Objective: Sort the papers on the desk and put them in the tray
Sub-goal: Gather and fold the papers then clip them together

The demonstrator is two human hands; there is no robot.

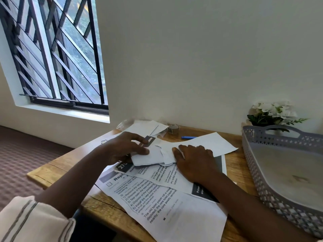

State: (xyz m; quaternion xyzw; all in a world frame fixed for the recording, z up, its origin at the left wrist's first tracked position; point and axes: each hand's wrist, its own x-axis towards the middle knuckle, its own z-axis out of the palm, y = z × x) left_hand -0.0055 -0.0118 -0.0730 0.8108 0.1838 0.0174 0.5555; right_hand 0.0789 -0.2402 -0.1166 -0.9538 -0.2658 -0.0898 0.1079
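Printed and blank papers lie scattered over the wooden desk (57, 170). A large printed sheet (167, 206) lies nearest me, with a blank sheet (211, 142) further back. In the middle is a small stack of torn white paper pieces (153, 157). My left hand (125, 145) grips the stack's left edge, thumb on top. My right hand (194, 159) lies flat, fingers spread, pressing on the stack's right side and the sheets below. An empty grey perforated tray (262, 180) stands at the right end of the desk.
More white sheets (146, 127) lie at the back by the wall, next to a small glass jar (173, 128) and a blue pen (188, 137). White flowers (272, 112) stand behind the tray. A barred window is at the left.
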